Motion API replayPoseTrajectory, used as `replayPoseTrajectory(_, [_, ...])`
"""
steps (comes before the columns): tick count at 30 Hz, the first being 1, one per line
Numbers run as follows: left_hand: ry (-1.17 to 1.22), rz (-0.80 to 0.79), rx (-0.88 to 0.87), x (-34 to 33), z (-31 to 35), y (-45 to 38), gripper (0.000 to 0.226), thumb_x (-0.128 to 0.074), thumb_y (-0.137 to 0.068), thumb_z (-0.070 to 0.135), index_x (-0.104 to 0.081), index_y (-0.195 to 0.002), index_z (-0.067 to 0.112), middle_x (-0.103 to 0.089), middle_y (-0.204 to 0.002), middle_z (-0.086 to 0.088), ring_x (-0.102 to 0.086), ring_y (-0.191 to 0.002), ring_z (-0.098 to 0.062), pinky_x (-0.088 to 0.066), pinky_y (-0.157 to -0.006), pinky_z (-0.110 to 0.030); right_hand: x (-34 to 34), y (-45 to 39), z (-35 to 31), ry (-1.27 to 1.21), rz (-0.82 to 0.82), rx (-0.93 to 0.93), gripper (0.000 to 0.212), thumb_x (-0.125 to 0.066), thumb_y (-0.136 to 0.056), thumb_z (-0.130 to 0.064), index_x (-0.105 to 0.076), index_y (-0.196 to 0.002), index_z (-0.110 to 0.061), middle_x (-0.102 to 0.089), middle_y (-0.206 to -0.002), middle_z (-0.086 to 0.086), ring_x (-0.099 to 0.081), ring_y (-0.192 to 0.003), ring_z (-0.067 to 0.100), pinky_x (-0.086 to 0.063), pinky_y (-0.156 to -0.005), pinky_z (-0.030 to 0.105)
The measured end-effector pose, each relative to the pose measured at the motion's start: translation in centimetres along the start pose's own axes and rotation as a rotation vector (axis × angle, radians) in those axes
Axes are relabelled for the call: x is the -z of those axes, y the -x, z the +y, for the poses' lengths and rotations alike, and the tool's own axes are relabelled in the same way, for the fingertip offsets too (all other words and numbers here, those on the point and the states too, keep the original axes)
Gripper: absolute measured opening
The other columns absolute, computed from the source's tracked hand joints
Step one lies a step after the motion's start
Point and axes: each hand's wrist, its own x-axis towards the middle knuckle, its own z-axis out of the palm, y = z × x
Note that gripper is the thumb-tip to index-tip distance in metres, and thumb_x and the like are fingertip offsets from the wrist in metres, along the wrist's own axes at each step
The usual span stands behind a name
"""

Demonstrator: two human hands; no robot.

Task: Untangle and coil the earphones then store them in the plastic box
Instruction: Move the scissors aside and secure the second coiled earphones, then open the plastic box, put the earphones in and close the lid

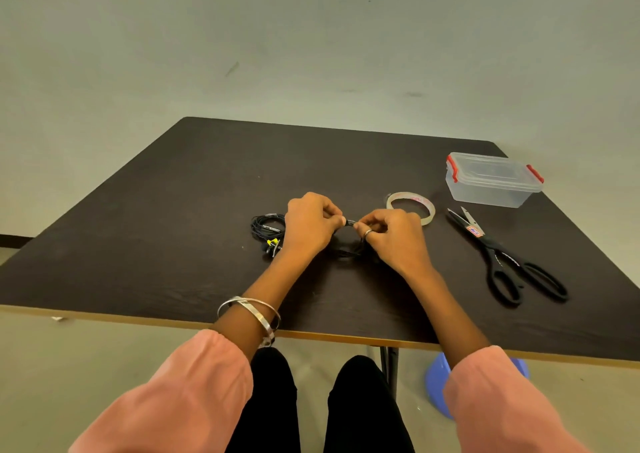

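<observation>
Over the middle of the dark table [194, 210], my left hand [310, 224] and my right hand [394, 237] meet and pinch a black earphone cable [349, 223] between their fingertips. Loops of that cable [346, 250] hang below and between the hands, partly hidden by them. A second black earphone bundle [266, 228] with yellow-marked earbuds lies on the table just left of my left hand. The clear plastic box [493, 179], with red clips and its lid on, stands at the far right of the table.
A roll of clear tape [410, 206] lies just behind my right hand. Black-handled scissors [502, 255] lie to the right, between the tape and the table's right edge. A blue object [438, 383] sits on the floor under the front edge.
</observation>
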Motion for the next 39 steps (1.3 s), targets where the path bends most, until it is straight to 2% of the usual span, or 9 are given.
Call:
replayPoseTrajectory(3, [-0.161, -0.024, -0.008, -0.5, 0.2, -0.4, 0.003, -0.073, -0.081, 0.019, -0.075, -0.082, 0.018, -0.072, -0.08, -0.006, -0.067, -0.079, -0.02, -0.056, -0.074, -0.034, 0.1, -0.5, 0.2, 0.08, -0.058, -0.081, 0.019, -0.072, -0.083, -0.034, -0.075, -0.082, -0.015, -0.064, -0.06, -0.002, -0.058, -0.058, 0.01, -0.04, -0.055, 0.022])
replayPoseTrajectory(7, [-0.29, -0.042, 0.009, -0.7, 0.6, -1.0, 0.002, -0.074, -0.079, 0.018, -0.075, -0.08, 0.017, -0.071, -0.086, -0.012, -0.067, -0.08, -0.031, -0.056, -0.076, -0.035, 1.1, -1.5, 1.0, 0.026, -0.125, -0.236, 0.025, -0.07, -0.086, -0.031, -0.071, -0.078, -0.008, -0.068, -0.066, 0.012, -0.063, -0.063, 0.026, -0.054, -0.057, 0.034])
replayPoseTrajectory(11, [-0.326, -0.144, 0.028, -0.4, 1.1, -1.4, 0.01, -0.077, -0.077, 0.023, -0.074, -0.077, 0.014, -0.07, -0.075, -0.012, -0.069, -0.067, -0.03, -0.059, -0.076, -0.04, 2.5, -1.8, 1.6, -0.138, -0.234, -0.342, 0.018, -0.066, -0.089, -0.016, -0.067, -0.083, 0.0, -0.061, -0.061, 0.01, -0.055, -0.042, 0.016, -0.044, -0.036, 0.022])
replayPoseTrajectory(16, [-0.383, -0.097, 0.005, 0.6, 3.2, -3.1, 0.024, -0.072, -0.083, 0.038, -0.073, -0.086, 0.014, -0.069, -0.084, -0.013, -0.068, -0.071, -0.031, -0.058, -0.071, -0.039, 5.4, -2.9, 2.4, -0.248, -0.152, -0.383, 0.009, -0.064, -0.088, -0.008, -0.067, -0.081, -0.003, -0.064, -0.065, 0.014, -0.054, -0.041, 0.013, -0.044, -0.035, 0.019])
replayPoseTrajectory(21, [0.13, -0.312, 0.046, -2.0, 7.6, -6.6, 0.014, -0.067, -0.09, 0.018, -0.069, -0.088, 0.004, -0.073, -0.081, -0.014, -0.062, -0.051, -0.015, -0.049, -0.044, -0.019, 10.1, -5.5, 4.5, -0.308, 0.104, -0.453, 0.011, -0.059, -0.09, -0.004, -0.07, -0.086, -0.004, -0.068, -0.071, 0.015, -0.059, -0.053, 0.018, -0.049, -0.047, 0.023])
replayPoseTrajectory(24, [0.266, -0.272, 0.101, -5.7, 9.5, -9.1, 0.011, -0.064, -0.091, 0.011, -0.068, -0.089, 0.002, -0.072, -0.086, -0.017, -0.065, -0.061, -0.017, -0.058, -0.057, -0.022, 12.4, -7.4, 7.5, -0.329, 0.351, -0.539, 0.011, -0.061, -0.086, -0.004, -0.07, -0.082, -0.001, -0.068, -0.076, 0.015, -0.059, -0.054, 0.018, -0.053, -0.051, 0.026])
replayPoseTrajectory(29, [0.411, -0.317, 0.201, -13.1, 11.7, -12.8, 0.014, -0.058, -0.094, 0.014, -0.065, -0.094, 0.002, -0.07, -0.096, -0.016, -0.069, -0.087, -0.023, -0.059, -0.078, -0.031, 15.3, -8.9, 12.8, -0.117, 0.672, -0.613, 0.015, -0.062, -0.087, -0.005, -0.071, -0.099, -0.002, -0.069, -0.1, 0.01, -0.063, -0.087, 0.022, -0.051, -0.075, 0.027])
replayPoseTrajectory(33, [0.435, -0.325, 0.239, -17.5, 12.9, -13.9, 0.021, -0.057, -0.094, 0.02, -0.065, -0.104, 0.004, -0.067, -0.1, -0.013, -0.064, -0.09, -0.022, -0.055, -0.088, -0.038, 15.7, -9.0, 15.3, -0.036, 0.63, -0.728, 0.037, -0.064, -0.091, -0.023, -0.057, -0.123, -0.005, -0.055, -0.131, 0.014, -0.05, -0.121, 0.032, -0.044, -0.097, 0.036])
replayPoseTrajectory(39, [0.516, -0.344, 0.329, -20.9, 13.5, -14.2, 0.032, -0.06, -0.092, 0.014, -0.053, -0.123, 0.011, -0.063, -0.115, -0.01, -0.063, -0.1, -0.027, -0.057, -0.086, -0.042, 15.5, -8.6, 16.2, -0.386, 0.55, -0.823, 0.039, -0.063, -0.092, -0.027, -0.053, -0.124, -0.007, -0.06, -0.12, 0.01, -0.059, -0.096, 0.024, -0.053, -0.088, 0.033])
